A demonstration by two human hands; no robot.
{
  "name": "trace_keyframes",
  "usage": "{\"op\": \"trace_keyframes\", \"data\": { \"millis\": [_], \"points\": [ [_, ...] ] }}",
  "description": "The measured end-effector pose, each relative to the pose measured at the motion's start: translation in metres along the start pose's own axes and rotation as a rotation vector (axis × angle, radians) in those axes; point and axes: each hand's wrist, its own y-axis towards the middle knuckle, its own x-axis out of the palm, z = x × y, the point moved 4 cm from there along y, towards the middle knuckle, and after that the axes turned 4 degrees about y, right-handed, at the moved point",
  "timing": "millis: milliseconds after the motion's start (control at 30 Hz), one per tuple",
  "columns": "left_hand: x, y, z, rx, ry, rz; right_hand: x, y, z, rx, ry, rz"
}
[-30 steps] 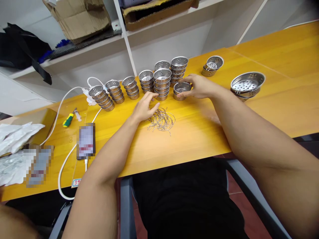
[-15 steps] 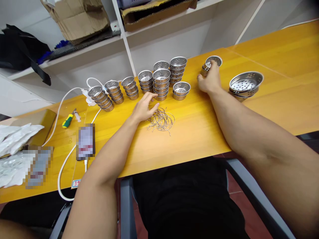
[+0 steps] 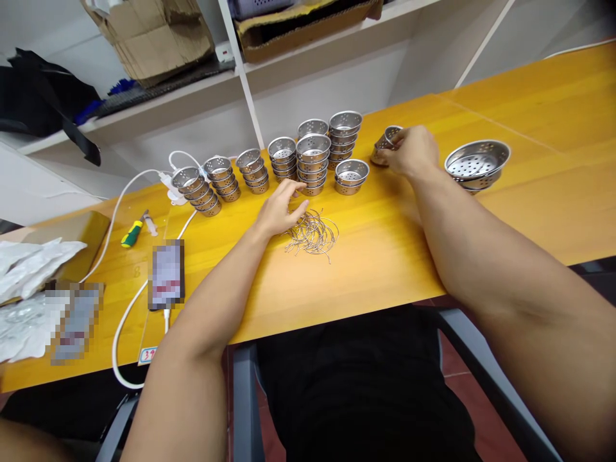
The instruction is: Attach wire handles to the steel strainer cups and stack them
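My right hand (image 3: pixel 416 151) grips a small perforated metal cup (image 3: pixel 382 144), which leans over at the back of the table. The palm hides part of it, so I cannot tell whether another cup is nested with it. My left hand (image 3: pixel 282 208) rests open, thumb and fingers apart, beside a tangled pile of thin curved metal wires (image 3: pixel 315 234). Just beyond its fingertips rises a stack of perforated cups (image 3: pixel 312 157). A shorter stack (image 3: pixel 351 176) stands between the two hands. Right of my right wrist sit larger-looking nested perforated cups (image 3: pixel 476 163).
More cup stacks (image 3: pixel 219 176) line the back left. A white cable (image 3: pixel 128 308) runs to a phone (image 3: pixel 166 276). A green-yellow screwdriver (image 3: pixel 132 234) lies nearby, with plastic bags (image 3: pixel 33 269) at far left. Shelving (image 3: pixel 312 58) with cardboard boxes borders the table's back.
My right hand has moved slightly right and down and turned over at the wrist. The cup at its fingers is now farther left and tilted. My left hand has stayed still.
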Motion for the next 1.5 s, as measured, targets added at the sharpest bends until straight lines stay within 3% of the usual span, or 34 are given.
{"op": "trace_keyframes", "data": {
  "millis": [200,300,400,567,733,833,933,1067,1200,1500],
  "points": [
    [-0.001,0.000,0.002,0.021,-0.012,0.013,-0.004,-0.010,-0.011,0.001,-0.009,-0.049],
    [-0.002,0.000,0.003,0.006,0.011,0.024,-0.012,-0.012,-0.015,-0.048,0.069,0.043],
    [-0.001,0.000,0.001,0.022,-0.003,0.095,-0.022,-0.017,-0.026,-0.237,0.198,0.200],
    [0.006,0.001,-0.018,0.077,-0.074,0.282,-0.014,-0.058,-0.067,-0.663,0.333,0.267],
    [0.013,0.004,-0.020,0.227,-0.065,0.250,0.029,-0.120,-0.112,-1.017,0.484,-0.038],
    [0.011,0.004,-0.015,0.229,-0.073,0.199,0.052,-0.140,-0.123,-1.172,0.480,-0.268],
    [0.010,0.004,-0.014,0.210,-0.095,0.170,0.060,-0.142,-0.121,-1.200,0.400,-0.377],
    [0.009,0.005,-0.015,0.233,-0.063,0.185,0.050,-0.140,-0.113,-1.131,0.163,-0.342],
    [0.009,0.005,-0.021,0.170,-0.033,0.173,0.041,-0.141,-0.110,-1.096,0.004,-0.343],
    [0.009,0.007,-0.032,0.123,-0.028,0.173,0.056,-0.125,-0.102,-1.163,0.316,-0.290]
  ]
}}
